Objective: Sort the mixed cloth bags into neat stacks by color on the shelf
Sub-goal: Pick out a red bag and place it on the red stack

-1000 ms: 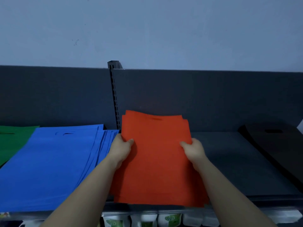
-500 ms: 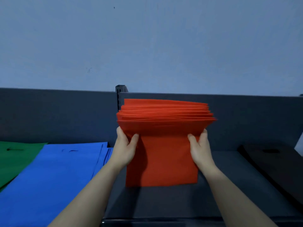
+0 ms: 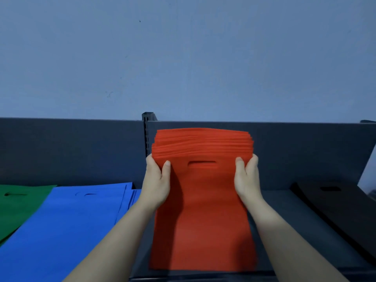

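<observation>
The stack of red bags (image 3: 201,210) is clamped upright at its upper corners by the left hand (image 3: 155,184) and the right hand (image 3: 247,183), its blurred lower edge apparently resting on the shelf (image 3: 284,210). Squaring is judged underway; next, it must be laid flat between the blue stack (image 3: 67,231) and the dark stack (image 3: 335,206).

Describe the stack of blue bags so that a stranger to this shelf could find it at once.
Start at the dark grey shelf under the pale blue wall. Left of its slotted metal upright, a flat stack of bright blue cloth bags lies on the deck. It sits between the green cloth bags and the orange ones held upright.
</observation>
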The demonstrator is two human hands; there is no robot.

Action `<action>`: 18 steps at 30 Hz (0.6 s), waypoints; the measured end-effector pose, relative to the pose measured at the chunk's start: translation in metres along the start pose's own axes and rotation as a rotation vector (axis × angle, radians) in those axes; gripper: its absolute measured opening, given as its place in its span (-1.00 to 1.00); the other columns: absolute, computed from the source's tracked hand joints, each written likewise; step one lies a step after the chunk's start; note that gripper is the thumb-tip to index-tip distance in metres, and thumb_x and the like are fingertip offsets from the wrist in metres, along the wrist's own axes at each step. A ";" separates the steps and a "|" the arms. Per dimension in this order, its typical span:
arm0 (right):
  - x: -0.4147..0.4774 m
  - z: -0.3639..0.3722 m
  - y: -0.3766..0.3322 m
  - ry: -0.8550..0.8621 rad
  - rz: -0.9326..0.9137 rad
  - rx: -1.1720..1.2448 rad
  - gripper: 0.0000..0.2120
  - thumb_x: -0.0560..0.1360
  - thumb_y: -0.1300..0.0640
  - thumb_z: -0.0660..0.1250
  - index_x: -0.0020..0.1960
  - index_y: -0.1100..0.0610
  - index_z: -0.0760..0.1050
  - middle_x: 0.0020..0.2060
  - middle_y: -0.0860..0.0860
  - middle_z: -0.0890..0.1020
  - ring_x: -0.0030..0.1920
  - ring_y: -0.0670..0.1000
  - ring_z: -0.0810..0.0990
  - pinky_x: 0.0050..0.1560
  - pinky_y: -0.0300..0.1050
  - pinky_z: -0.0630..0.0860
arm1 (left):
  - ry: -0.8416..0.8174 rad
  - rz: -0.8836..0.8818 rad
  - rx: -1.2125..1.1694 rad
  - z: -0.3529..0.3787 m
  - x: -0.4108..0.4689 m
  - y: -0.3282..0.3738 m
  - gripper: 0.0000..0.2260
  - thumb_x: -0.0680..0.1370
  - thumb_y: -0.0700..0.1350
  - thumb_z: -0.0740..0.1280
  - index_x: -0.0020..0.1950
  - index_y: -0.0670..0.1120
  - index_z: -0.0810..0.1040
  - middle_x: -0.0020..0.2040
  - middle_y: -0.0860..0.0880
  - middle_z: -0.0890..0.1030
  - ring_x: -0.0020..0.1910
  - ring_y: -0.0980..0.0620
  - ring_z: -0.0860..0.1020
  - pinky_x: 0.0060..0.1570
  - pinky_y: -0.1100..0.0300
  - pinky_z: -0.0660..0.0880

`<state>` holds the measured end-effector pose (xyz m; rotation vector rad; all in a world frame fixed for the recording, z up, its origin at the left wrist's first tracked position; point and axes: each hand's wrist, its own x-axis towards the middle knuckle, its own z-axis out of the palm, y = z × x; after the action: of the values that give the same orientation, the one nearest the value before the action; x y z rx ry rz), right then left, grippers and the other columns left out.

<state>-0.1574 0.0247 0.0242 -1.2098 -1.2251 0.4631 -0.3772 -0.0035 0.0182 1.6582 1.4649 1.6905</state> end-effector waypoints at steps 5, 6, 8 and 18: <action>0.008 -0.003 -0.021 0.033 -0.103 0.053 -0.73 0.63 0.09 0.10 0.28 0.18 0.29 0.13 0.03 0.52 0.10 -0.02 0.49 0.11 -0.14 0.35 | 0.063 0.120 -0.019 0.001 0.011 0.016 -0.71 0.65 -0.11 0.13 0.36 -0.13 0.23 0.25 -0.02 0.45 0.20 0.09 0.44 0.14 0.35 0.30; 0.009 -0.004 -0.024 0.024 -0.121 0.080 -0.75 0.62 0.11 0.11 0.26 0.17 0.30 0.10 0.02 0.53 0.07 -0.04 0.50 0.08 -0.15 0.36 | 0.093 0.134 -0.029 0.000 0.013 0.019 -0.74 0.65 -0.12 0.13 0.33 -0.12 0.25 0.22 -0.02 0.46 0.16 0.12 0.45 0.09 0.42 0.31; 0.011 -0.005 -0.027 -0.015 -0.151 0.108 -0.73 0.52 0.16 0.15 0.22 0.12 0.29 0.00 -0.04 0.52 -0.07 -0.07 0.50 -0.02 -0.15 0.42 | 0.133 0.158 -0.054 -0.002 0.016 0.022 -0.81 0.65 -0.13 0.15 0.26 -0.06 0.27 0.15 0.03 0.48 0.05 0.23 0.48 0.00 0.56 0.31; 0.004 -0.004 -0.002 -0.032 -0.044 -0.112 -0.39 0.49 0.22 0.26 0.47 0.21 0.09 -0.16 -0.04 0.41 -0.34 -0.12 0.36 -0.05 -0.13 0.37 | -0.081 0.125 0.053 -0.007 0.007 -0.002 -0.46 0.58 -0.13 0.30 0.46 -0.10 0.10 0.27 0.03 0.44 0.18 0.17 0.45 0.11 0.46 0.33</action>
<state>-0.1533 0.0251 0.0283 -1.2722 -1.3168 0.3871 -0.3862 0.0005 0.0215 1.8595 1.4054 1.6399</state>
